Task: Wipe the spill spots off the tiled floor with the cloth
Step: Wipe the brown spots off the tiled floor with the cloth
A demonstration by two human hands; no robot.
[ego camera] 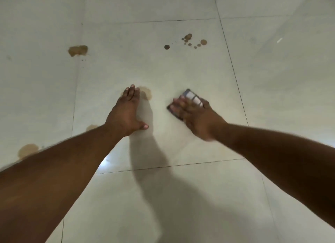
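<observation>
Pale tiled floor [181, 65], glossy, so probably slick wherever wet. Left hand [126, 114] flat and released, fingers straight, braced on the tile right beside a faint brown ring [146, 94]. Easy to slip there or smear it with the palm. Right hand [195, 114] clenched round a folded checked cloth [190, 99], pressed to the floor just right of that ring. Blurry, so likely mid-swipe. Still dirty: brown puddle [78, 50] far left, droplet cluster [188, 41] far right, pale patch [28, 150] near left. Could just spread stains with a soaked cloth.
</observation>
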